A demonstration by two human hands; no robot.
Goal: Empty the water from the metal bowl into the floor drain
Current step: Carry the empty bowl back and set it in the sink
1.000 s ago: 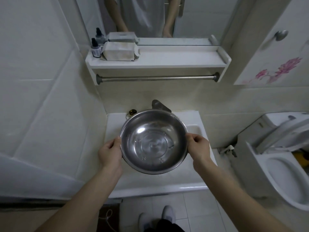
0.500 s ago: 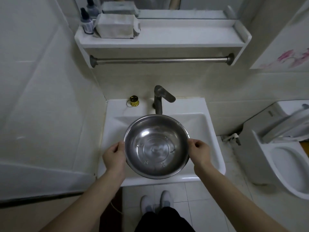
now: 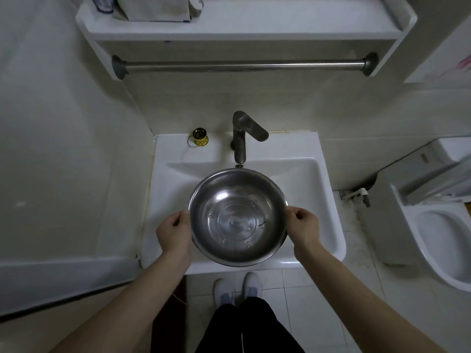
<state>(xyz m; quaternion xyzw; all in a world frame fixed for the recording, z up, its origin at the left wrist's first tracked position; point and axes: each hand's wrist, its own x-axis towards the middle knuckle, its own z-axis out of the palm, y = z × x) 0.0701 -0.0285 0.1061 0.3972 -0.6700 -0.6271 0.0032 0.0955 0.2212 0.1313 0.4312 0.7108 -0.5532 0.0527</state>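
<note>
A round metal bowl [image 3: 238,216] with clear water in it hangs level above the white sink [image 3: 328,212], just in front of the faucet. My left hand [image 3: 174,234] grips its left rim with curled fingers. My right hand [image 3: 303,229] grips the right rim the same way. No floor drain shows in this view.
A grey faucet [image 3: 242,136] and a small gold cap [image 3: 200,137] stand at the sink's back. Overhead are a shelf and a towel bar [image 3: 242,64]. A toilet [image 3: 443,225] stands to the right. Tiled floor [image 3: 300,284] and my white shoes [image 3: 237,289] lie below.
The camera has tilted downward, so the mirror left the view and my legs and shoes appeared. The bowl, held in both hands, has come slightly nearer to me over the sink.
</note>
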